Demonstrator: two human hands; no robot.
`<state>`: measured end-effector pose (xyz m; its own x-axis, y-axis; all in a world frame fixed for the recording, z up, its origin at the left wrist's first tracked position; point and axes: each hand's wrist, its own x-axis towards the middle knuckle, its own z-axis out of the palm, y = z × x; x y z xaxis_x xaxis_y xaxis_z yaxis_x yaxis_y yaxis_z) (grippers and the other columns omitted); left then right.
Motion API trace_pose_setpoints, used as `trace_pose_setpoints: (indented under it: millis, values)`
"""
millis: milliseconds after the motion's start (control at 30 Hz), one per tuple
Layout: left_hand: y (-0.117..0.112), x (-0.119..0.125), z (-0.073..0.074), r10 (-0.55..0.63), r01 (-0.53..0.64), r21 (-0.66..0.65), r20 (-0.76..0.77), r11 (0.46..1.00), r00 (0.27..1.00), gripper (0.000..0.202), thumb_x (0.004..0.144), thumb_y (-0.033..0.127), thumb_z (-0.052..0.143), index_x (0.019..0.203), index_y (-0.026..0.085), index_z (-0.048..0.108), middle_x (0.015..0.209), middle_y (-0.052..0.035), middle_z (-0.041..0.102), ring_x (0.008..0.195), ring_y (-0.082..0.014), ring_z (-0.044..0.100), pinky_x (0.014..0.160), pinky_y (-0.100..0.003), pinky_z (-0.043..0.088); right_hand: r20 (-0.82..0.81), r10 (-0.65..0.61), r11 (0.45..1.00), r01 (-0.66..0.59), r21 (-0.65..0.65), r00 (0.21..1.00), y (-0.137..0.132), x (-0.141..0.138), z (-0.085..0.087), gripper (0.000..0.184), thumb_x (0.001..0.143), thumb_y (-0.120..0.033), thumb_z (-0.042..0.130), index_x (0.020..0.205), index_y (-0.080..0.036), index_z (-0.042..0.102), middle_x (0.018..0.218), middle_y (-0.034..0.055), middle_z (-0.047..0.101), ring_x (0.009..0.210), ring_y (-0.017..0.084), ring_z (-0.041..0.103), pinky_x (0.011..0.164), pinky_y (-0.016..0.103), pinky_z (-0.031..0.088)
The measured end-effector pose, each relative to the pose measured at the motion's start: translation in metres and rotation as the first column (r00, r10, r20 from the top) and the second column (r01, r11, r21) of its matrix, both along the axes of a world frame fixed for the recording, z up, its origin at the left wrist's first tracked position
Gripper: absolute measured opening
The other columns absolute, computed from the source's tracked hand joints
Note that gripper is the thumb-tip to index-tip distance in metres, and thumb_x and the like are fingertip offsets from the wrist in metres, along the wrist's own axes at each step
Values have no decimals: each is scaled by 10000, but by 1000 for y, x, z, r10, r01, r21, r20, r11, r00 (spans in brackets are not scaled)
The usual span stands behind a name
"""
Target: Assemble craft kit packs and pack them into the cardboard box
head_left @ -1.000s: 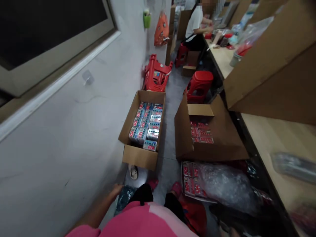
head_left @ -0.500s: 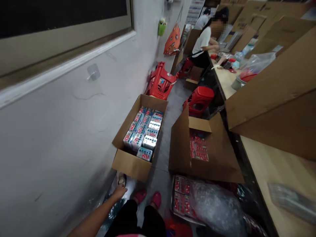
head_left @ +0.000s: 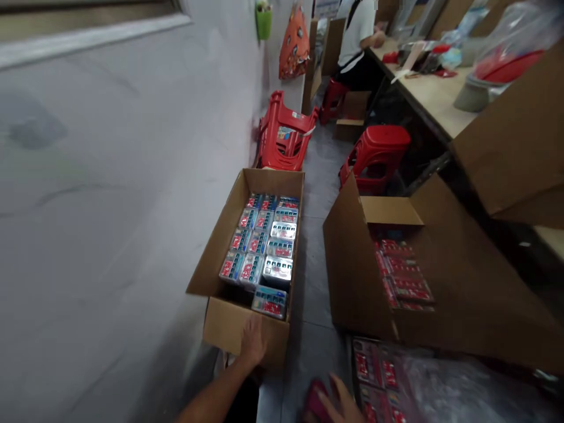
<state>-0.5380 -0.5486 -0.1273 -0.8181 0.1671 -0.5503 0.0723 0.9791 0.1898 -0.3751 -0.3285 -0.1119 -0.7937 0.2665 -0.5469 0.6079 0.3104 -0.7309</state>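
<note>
My left hand (head_left: 253,343) rests with its palm on the front flap (head_left: 229,326) of an open cardboard box (head_left: 220,276), which is packed with clear packs with red and teal labels (head_left: 259,252). My right hand (head_left: 339,399), blurred at the bottom edge, is beside or on a dark pink object (head_left: 317,400), perhaps a slipper. To its right lie printed red cards (head_left: 374,376) and bubble wrap (head_left: 467,393). A second open cardboard box (head_left: 365,276) holding red packs (head_left: 400,276) stands across the aisle.
A narrow grey floor (head_left: 319,264) runs between the white wall (head_left: 132,176) and a wooden workbench (head_left: 423,88). A tipped red plastic stool (head_left: 282,132) leans by the wall, and another red stool (head_left: 376,155) stands upright. A seated co-worker (head_left: 356,41) works at the bench further along.
My view has tilted and moved closer to the boxes. My left hand has risen from near the floor onto the box flap, and my right hand has entered the view at the bottom.
</note>
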Motion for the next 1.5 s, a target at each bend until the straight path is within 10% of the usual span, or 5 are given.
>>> trace_pose_setpoints:
  millis: [233, 467, 867, 1167, 1500]
  values:
    - [32, -92, -101, -375, 387, -42, -358, 921, 855, 634, 875, 379, 452, 1444, 171, 266, 1525, -172, 203, 1405, -326, 189, 1080, -587, 254, -305, -198, 975, 218, 33, 932, -75, -156, -19, 793, 805, -494, 503, 1417, -62, 244, 1436, 217, 336, 1331, 305, 338, 1079, 494, 331]
    - [53, -124, -147, -512, 551, -22, -404, 834, 758, 692, 852, 444, 468, 1461, 234, 215, 1551, -119, 152, 1423, -317, 116, 1094, -589, 200, -292, -94, 994, 73, -82, 952, -64, -160, -53, 715, 783, -185, 383, 1470, -153, 184, 1501, 89, 274, 1380, 219, 261, 1128, 426, 277]
    - [39, -141, -126, -511, 563, 13, -400, 827, 760, 821, 826, 627, 407, 1470, 175, 173, 1539, -153, 181, 1418, -326, 128, 1095, -585, 194, -300, 13, 994, -45, -100, 954, -48, -153, -46, 715, 820, -169, 369, 1488, -177, 113, 1529, 81, 201, 1399, 218, 206, 1119, 415, 307]
    - [-29, -261, -137, -109, 8, -232, -427, 973, 898, 770, 853, 619, 348, 1461, 163, 220, 1549, -151, 131, 1409, -391, 92, 1064, -663, 160, -293, 66, 989, -102, -111, 954, -35, -142, -51, 717, 859, -315, 424, 1496, -231, 108, 1513, 55, 257, 1374, 290, 266, 1084, 469, 354]
    - [-30, -261, -138, -72, -19, -220, -397, 975, 915, 819, 830, 649, 374, 1466, 167, 189, 1546, -147, 150, 1403, -396, 120, 1055, -666, 184, -283, 18, 993, -51, -110, 959, -37, -145, -52, 739, 807, -342, 501, 1477, -202, 223, 1472, 71, 344, 1350, 297, 316, 1063, 432, 382]
